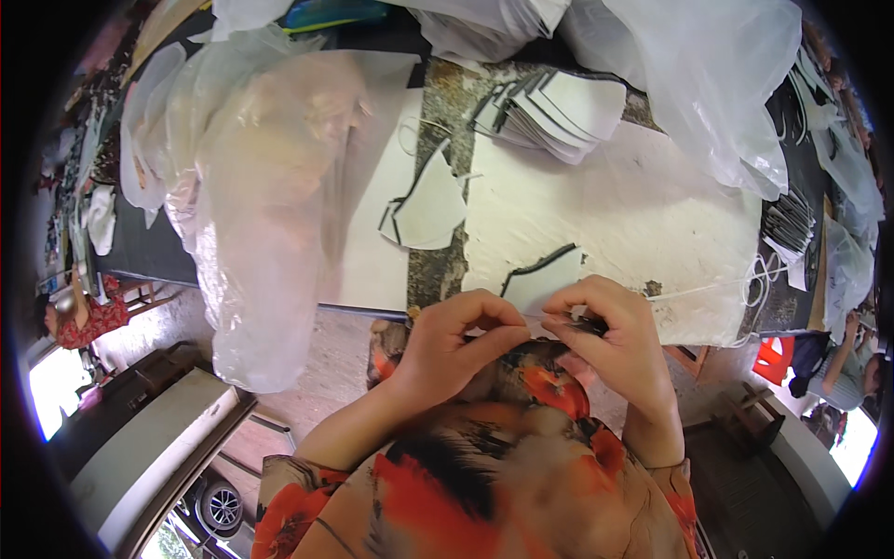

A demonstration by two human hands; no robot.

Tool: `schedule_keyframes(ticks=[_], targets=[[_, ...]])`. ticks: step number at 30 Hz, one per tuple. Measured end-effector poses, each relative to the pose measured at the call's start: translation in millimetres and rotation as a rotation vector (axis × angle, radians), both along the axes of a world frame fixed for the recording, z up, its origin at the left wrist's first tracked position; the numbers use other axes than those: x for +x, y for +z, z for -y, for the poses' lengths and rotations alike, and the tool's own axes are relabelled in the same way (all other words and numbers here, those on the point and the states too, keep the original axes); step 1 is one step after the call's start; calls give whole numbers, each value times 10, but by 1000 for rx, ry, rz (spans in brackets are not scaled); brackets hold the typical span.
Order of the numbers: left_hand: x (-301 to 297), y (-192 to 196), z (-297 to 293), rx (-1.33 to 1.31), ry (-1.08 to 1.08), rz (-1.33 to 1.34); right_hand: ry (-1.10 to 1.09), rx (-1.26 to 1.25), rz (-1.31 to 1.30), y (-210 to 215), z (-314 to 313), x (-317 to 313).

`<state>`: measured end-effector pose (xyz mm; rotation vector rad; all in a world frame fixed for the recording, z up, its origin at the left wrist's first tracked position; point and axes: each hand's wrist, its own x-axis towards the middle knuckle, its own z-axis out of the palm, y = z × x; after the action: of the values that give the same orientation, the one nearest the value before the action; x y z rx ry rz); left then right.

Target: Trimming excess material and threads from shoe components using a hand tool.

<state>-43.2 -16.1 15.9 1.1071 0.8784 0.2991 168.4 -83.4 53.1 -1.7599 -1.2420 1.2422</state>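
Note:
My left hand (456, 340) and my right hand (610, 328) meet over the table's near edge. Thumb and forefinger are pinched together on each. What lies between the fingertips is too thin to make out. Something dark shows inside the curl of my right hand. Just beyond the fingertips is a white shaped piece with black edging (545, 279), its near part hidden by the hands. Farther left, a similar edged piece (433, 205) lies flat. A stack of such pieces (559, 112) sits at the back, slightly fanned.
A large translucent plastic bag (265, 214) hangs over the table's left side. Another plastic bag (717, 84) covers the back right. On a white sheet (605, 205), a white cord (768, 275) lies looped near a dark-edged bundle (790, 224). Other people sit at both far sides.

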Motion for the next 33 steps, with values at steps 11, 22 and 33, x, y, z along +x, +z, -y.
schedule_keyframes(ticks=[11,22,33], targets=[[-69,-60,97,19,83,16,96,92,131,10,38,-112],[8,-211,154,1229,-243,-267,-27,-84,82,-178,-224,-120],[8,-216,151,1251,-255,-276,28,-1,317,-336,-321,-145]])
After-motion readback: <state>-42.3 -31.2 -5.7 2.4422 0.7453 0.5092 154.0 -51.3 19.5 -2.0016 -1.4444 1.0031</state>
